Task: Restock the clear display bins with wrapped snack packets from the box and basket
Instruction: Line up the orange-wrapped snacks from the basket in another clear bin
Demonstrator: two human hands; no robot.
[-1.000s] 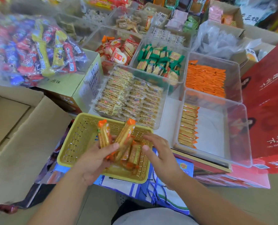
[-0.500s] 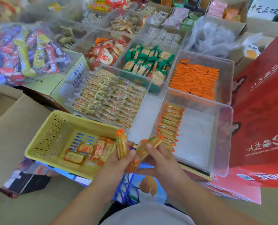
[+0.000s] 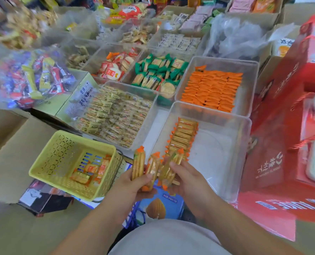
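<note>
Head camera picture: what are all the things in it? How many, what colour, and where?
Yellow basket: one, yellow, lower left.
Basket packets: a few, orange-ended, in the basket's right end.
Near bin: one, clear, right of the basket.
Cracker row: one row, orange-ended, along the near bin's left side.
Orange packets: many, orange, in the bin behind the near bin.
Green packets: many, green, in the bin left of the orange ones.
Pale packets: many, pale yellow, in the bin behind the basket.
Sweets bag: one, clear with mixed colours inside, far left.
Red boxes: several, red, right edge.
Held packets: at least three, orange-ended, in the two hands.
Left hand: grips two held packets.
Right hand: grips the rest.
</note>
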